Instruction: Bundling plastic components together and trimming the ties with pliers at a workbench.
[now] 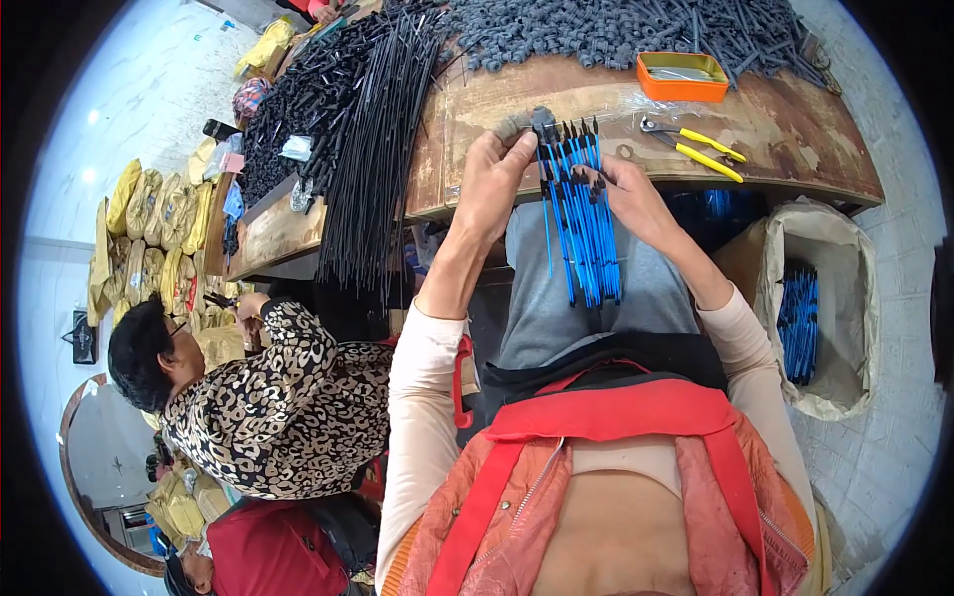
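Note:
Thin blue rods with black ends (593,248) lie in a bundle over my lap, their upper ends by the table's front edge. At the bundle's upper left, my left hand (487,184) is closed, thumb and fingers pinching a single blue rod (547,223) that hangs apart from the others. A small grey fitting (542,117) shows just beyond its fingertips. My right hand (638,204) comes in from the right with fingers curled round the black ends of the bundle; some fingertips are hidden behind the rods.
Yellow-handled cutting pliers (706,154) and an orange tin (684,89) lie on the wooden table (477,94). Grey fittings (556,35) are heaped behind, long black rods (373,169) to the left. A lined bin (840,328) holds more blue rods. A co-worker (268,397) sits at left.

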Demonstrator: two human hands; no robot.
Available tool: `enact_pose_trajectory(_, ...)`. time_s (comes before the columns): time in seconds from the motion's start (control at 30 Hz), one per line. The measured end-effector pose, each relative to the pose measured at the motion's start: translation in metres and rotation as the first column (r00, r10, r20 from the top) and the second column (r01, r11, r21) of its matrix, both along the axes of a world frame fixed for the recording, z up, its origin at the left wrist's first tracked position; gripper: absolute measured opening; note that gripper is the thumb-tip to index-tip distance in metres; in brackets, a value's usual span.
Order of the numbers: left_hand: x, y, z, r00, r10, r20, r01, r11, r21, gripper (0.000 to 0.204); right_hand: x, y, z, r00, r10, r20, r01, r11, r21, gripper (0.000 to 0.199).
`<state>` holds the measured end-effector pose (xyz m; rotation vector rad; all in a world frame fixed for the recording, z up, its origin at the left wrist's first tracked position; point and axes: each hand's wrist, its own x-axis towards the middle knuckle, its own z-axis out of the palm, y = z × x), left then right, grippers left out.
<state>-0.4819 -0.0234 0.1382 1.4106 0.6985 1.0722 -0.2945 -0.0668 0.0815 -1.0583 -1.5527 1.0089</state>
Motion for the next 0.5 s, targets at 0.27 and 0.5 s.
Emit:
enact_pose_trajectory(0.27, -0.018, -0.002, 0.003, 0.953, -0.246, 0.175, 0.274, 0.949, -0.156, 0.034, 0.004, -0.015, 0.004, 0.926, 0.288, -0.244, -0.311, 0.949, -0.061, 0.044)
enact_pose_trajectory(0.5, -0.03, -0.009, -0.002, 0.917, -0.302, 0.26, 0.355, 0.915, -0.189, 0.036, 0.001, -0.027, 0.012, 0.849, 0.409, -0.335, -0.466, 0.878, -0.111, 0.025)
